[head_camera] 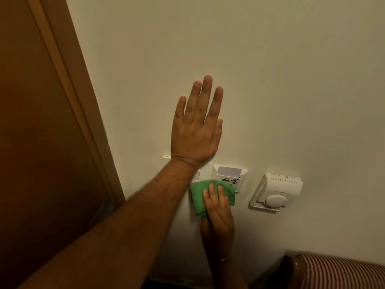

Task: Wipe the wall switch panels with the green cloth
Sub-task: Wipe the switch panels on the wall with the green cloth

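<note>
My left hand (196, 126) lies flat on the pale wall with fingers straight and close together, holding nothing. Its wrist and forearm cover most of a white switch panel (203, 171). Just to the right is a white key-card holder panel (231, 177) with a card in its slot and black scribbled marks. My right hand (217, 207) presses a folded green cloth (200, 195) against the wall over the lower edge of both panels; the cloth hides the holder's lower part.
A white thermostat (275, 192) with a round dial is mounted to the right of the panels. A brown wooden door and frame (52, 122) fill the left. A red-and-white striped cushion with a wooden frame (341, 272) sits at the lower right.
</note>
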Demonstrator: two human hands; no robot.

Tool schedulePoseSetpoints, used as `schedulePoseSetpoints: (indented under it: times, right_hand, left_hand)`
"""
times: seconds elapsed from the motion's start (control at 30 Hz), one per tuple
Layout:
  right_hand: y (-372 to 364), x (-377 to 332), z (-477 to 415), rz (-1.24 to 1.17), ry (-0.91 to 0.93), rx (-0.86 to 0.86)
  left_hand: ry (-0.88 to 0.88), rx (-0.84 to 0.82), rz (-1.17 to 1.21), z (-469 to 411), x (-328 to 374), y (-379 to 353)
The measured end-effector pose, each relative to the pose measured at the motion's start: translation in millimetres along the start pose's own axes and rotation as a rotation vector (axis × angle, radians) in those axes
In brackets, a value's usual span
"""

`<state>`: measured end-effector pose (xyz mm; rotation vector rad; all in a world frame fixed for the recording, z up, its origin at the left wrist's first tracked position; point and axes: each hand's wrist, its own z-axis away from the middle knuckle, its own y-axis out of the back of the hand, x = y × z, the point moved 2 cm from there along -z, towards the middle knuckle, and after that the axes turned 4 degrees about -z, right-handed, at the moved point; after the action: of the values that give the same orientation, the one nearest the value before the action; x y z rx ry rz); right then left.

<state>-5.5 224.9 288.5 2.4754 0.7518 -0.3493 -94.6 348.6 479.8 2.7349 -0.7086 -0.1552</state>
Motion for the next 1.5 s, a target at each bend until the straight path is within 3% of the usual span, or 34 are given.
schedulePoseSetpoints:
  times: [0.4, 0.6, 0.7, 0.83, 0.97, 1.17, 1.3, 1.5]
  right_hand:
    - [1.8, 14.3, 10.8, 0.019, -0.155, 0.181]
    - [-21.5, -6.0, -1.8, 0.01, 0.033, 0.03]
    - [-8.5, 7.0, 1.7, 0.021, 0.04, 0.004]
    - [22.6, 35.9, 11.6, 0.037, -0.16, 0.192]
    - [11.3, 22.8, 6.7, 0.006, -0.216, 0.269]
    - [-14.2, -15.3, -9.6, -0.035, -0.113, 0.163]
    - [3.6, 2.3, -5.4, 0.012, -0.049, 0.092]
    - [15.8, 18.8, 1.3, 0.01, -0.236, 0.296]
  left_hand:
    - [-0.014, 0.004, 0.032, 0.8, -1.2, -1.9]
    - [-0.012, 0.014, 0.032, 0.8, -2.4, -2.8]
    - [-0.01, 0.012, 0.028, 1.5, -1.9, -2.6]
    - [-0.018, 0.014, 0.033, 0.8, -1.2, -2.9]
    - [-0.019, 0.02, 0.019, 2.1, -1.6, -4.6]
    - [-0.026, 0.032, -0.008, 1.8, -2.8, -5.5]
    - [-0.007, 0.018, -0.027, 3.5, -3.1, -4.3]
    - [-0.035, 0.027, -0.038, 1.7, -2.1, -3.6]
